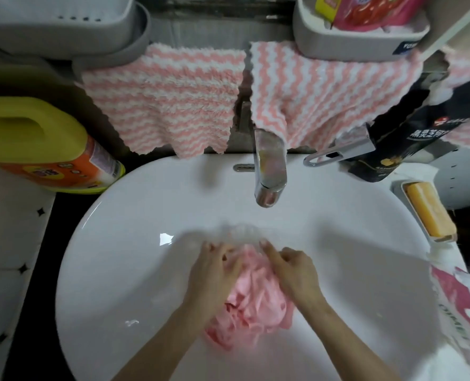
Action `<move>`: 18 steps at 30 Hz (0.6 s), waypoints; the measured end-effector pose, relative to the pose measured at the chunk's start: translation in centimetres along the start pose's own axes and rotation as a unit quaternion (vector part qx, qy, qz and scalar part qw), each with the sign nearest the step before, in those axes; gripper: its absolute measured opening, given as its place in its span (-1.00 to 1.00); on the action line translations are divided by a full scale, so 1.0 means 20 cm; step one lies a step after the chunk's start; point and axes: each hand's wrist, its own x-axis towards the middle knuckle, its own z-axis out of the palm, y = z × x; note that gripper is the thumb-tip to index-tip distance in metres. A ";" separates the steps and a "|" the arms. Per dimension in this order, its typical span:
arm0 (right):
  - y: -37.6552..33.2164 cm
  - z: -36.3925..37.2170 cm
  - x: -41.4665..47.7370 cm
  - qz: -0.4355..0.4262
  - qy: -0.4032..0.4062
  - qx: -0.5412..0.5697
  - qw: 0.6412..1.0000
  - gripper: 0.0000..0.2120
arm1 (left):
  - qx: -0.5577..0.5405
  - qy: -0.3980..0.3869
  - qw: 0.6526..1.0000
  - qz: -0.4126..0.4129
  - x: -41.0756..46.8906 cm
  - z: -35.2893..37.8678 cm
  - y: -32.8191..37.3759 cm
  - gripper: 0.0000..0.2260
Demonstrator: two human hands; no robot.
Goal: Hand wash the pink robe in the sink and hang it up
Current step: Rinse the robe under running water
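The pink robe (253, 306) lies bunched up and wet in the bottom of the white sink (134, 221). My left hand (214, 268) grips the left side of the bundle with curled fingers. My right hand (294, 268) grips its right side, one finger stretched out over the cloth. Both hands are close together at the far end of the bundle. The chrome tap (269, 171) stands above them, and I see no stream of water from it.
A yellow detergent jug (41, 141) lies at the left of the basin. An orange soap bar (429, 213) sits in a dish on the right. Pink-and-white striped cloths (167, 100) hang behind the tap. Grey shelves are above; a plastic bag (459, 306) lies at right.
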 end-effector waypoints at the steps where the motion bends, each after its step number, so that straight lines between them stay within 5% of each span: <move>1: 0.05 0.04 -0.02 -0.048 0.021 -0.102 0.993 -0.45 | 0.095 0.014 0.994 0.054 -0.04 0.02 -0.04 -0.70; 4: 0.17 0.15 -0.11 -0.138 0.019 -0.183 0.973 -0.39 | 0.209 0.017 0.970 0.127 -0.17 0.14 -0.18 -0.37; 7: 0.25 0.26 -0.14 -0.180 -0.012 -0.193 0.964 -0.22 | 0.181 0.010 0.977 0.114 -0.24 0.26 -0.25 -0.17; 18: 0.30 0.39 0.07 -0.281 0.127 -0.250 0.918 -0.75 | 0.159 0.132 0.972 0.115 -0.11 0.42 -0.22 -0.74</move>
